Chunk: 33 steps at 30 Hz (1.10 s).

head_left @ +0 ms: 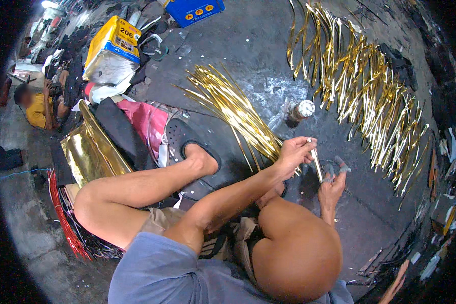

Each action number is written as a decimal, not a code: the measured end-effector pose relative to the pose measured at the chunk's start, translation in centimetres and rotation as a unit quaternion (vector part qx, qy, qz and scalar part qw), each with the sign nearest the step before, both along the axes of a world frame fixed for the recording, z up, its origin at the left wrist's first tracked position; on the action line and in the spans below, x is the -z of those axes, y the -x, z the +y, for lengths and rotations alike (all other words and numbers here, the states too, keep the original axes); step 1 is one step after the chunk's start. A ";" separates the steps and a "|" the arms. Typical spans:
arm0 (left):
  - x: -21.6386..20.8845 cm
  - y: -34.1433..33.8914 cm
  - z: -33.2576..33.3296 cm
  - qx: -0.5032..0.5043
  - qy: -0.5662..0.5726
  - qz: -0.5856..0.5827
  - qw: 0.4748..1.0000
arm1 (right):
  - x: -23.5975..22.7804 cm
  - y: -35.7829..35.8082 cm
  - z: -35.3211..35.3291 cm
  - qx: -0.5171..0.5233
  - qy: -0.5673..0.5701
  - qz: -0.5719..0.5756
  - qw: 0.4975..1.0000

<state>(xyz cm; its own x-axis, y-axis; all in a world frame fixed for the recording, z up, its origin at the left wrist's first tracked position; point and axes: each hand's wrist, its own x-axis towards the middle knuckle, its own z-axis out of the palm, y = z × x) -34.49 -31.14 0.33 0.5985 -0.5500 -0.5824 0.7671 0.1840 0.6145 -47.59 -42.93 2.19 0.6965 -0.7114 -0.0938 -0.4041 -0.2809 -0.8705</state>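
Note:
My left hand [295,154] is closed, its thumb and fingertips pinching the upper end of a short, shiny strip [315,161]. Farther down, my right hand [332,186] has its fingers closed at the strip's lower end; grey coverings wrap some of its fingertips. A fanned bundle of narrow gold foil strips [233,111] runs from the upper left to beneath my left hand. Whether that hand also grips the bundle is hidden. Just beyond my hands stands a small round can [304,109] with a whitish, smeared top.
Many gold foil strips [359,86] are spread along the right floor. White smears surround the can. At left lie a gold foil sheet [83,152], pink cloth [143,121] and red strips [66,218]. A yellow-blue tin [114,48] and blue container [192,11] stand farther back. Another person [38,109] sits far left.

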 end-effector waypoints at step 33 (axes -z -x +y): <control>-4.0 -3.6 5.0 -0.167 0.000 -0.010 0.986 | -5.9 -7.8 4.2 -0.216 0.126 -0.085 0.964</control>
